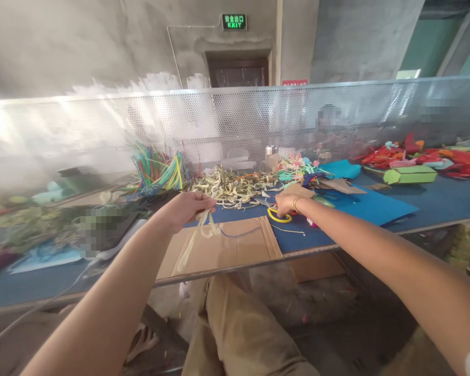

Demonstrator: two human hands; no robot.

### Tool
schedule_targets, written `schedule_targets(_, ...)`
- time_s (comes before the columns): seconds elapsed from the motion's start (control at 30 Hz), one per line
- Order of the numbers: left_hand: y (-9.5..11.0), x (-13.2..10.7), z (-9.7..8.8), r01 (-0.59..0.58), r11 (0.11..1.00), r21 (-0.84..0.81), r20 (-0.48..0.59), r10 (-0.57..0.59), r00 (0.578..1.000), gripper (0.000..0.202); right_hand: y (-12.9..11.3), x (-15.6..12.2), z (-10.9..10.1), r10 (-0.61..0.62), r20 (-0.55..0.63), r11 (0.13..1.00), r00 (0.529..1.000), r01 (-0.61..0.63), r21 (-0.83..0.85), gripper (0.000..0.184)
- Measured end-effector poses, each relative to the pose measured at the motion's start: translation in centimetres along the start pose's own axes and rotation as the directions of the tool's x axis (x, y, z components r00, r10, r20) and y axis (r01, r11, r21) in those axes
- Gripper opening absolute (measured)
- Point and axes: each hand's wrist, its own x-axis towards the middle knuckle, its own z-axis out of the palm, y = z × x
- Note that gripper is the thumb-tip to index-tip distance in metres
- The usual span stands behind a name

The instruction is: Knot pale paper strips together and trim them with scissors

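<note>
My left hand (194, 208) is closed, fingertips pinched on a pale green strip (186, 250) that hangs in a loop over a flat cardboard sheet (235, 250). A thin dark blue strand (238, 235) curves across the cardboard near it. To the right, my right hand (286, 202) reaches down to the table, its fingers curled at the yellow handle loop of a pair of scissors (279, 216). The scissor blades point left toward a heap of pale, curled strips (235, 185). Part of the handle is hidden under my fingers.
Colourful pipe-cleaner-like stems (156, 169) stand at the back left. A blue sheet (379, 203), a green box-like piece (411, 175) and red-orange pieces (387, 156) lie right. A perforated metal screen (238, 120) borders the table's back; a silver cup-like container (271, 156) stands before it.
</note>
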Motion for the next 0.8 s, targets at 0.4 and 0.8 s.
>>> schedule_targets(0.4, 0.3, 2.3, 0.7, -0.012, 0.997, -0.081, 0.008, 0.013, 1.000, 0.026, 0.9, -5.7, -1.6, -0.148, -0.131, 0.217, 0.980, 0.161, 0.963, 0.025)
schedule_targets(0.8, 1.0, 1.9, 2.3, -0.048, 0.996, -0.069, -0.078, 0.042, 0.996, 0.030, -11.7, -15.7, 8.7, -0.466, -0.026, -0.462, 0.885, -0.217, 0.860, 0.064)
